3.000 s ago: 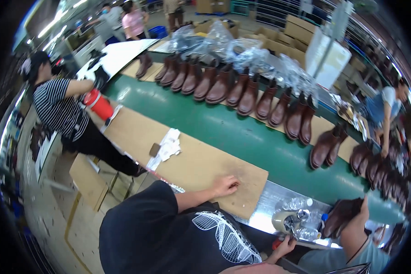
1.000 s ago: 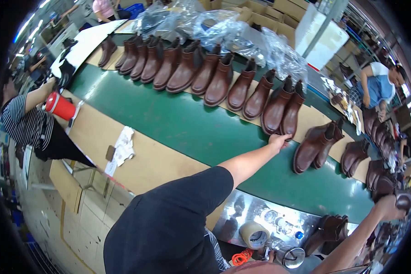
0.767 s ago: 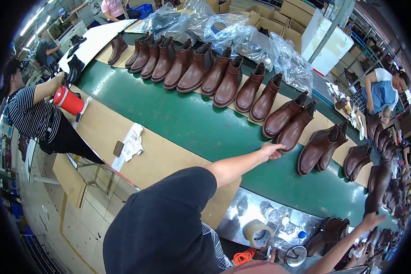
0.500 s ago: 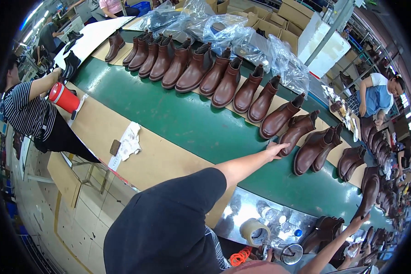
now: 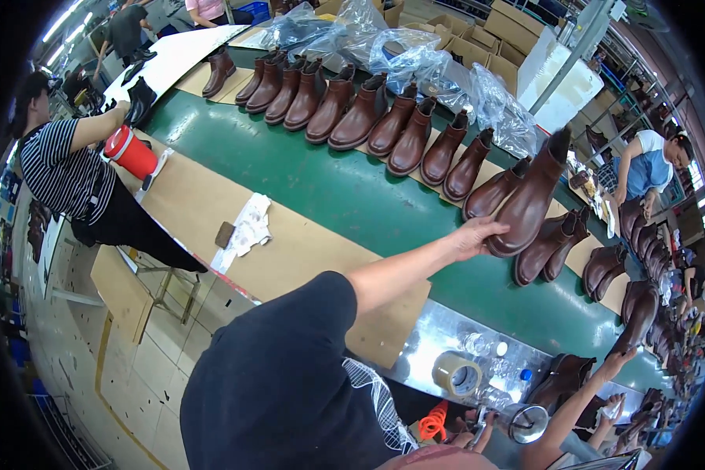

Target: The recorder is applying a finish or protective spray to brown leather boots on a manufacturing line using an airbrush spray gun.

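My left hand (image 5: 480, 237) grips a brown ankle boot (image 5: 527, 205) by its toe end, fingers closed around it. The boot is tilted, its shaft pointing up and away, above the green table. Low in the picture my right hand (image 5: 482, 429), partly hidden, closes on a spray gun with a round metal cup (image 5: 528, 424). An orange coiled hose (image 5: 432, 423) hangs beside it. To the left of the held boot stands a long row of brown boots (image 5: 356, 113); a pair of brown boots (image 5: 542, 249) is just right of it.
A metal tray (image 5: 427, 333) carries a tape roll (image 5: 457, 374) and clear bottles (image 5: 486, 345). Cardboard (image 5: 313, 266) covers the near table edge, with a white cloth (image 5: 251, 223) on it. A co-worker's hand (image 5: 617, 362) holds another boot at right. Plastic bags (image 5: 415, 59) lie behind.
My left hand has lifted the boot from its place in the row and tilted it upright. The view has shifted slightly, moving the table's contents rightward.
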The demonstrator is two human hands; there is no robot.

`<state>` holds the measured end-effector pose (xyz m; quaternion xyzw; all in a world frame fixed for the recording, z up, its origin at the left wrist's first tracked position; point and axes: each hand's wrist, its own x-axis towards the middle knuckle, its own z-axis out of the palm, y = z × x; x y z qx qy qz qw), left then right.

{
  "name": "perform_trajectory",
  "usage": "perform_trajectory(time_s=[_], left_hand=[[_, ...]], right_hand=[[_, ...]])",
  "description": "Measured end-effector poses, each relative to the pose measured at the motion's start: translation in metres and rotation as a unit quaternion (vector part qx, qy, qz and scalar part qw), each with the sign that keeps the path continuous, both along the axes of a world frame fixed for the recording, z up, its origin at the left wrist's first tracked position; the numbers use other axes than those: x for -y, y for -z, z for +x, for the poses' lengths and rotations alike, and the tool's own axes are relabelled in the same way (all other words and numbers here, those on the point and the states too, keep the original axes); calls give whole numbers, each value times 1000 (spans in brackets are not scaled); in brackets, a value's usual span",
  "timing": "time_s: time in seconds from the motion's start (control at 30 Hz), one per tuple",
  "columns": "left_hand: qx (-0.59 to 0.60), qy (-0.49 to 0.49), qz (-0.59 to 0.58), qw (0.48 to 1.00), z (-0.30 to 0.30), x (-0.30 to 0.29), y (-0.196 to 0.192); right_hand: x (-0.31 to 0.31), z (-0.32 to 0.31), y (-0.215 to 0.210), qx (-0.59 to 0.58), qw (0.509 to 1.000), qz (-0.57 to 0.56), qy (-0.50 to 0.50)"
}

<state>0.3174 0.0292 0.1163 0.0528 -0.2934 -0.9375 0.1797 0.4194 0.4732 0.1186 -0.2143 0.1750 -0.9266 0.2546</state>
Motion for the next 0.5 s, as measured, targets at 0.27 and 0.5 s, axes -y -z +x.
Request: perform_trajectory(time_s=[0.27, 0.5], left_hand=[[-324, 271, 312, 851, 146, -11, -68], [-113, 100, 110, 982, 224, -30, -35]], right_hand=[[32, 71, -75, -303, 753, 514, 278], [43, 76, -129, -520, 608, 516, 307]])
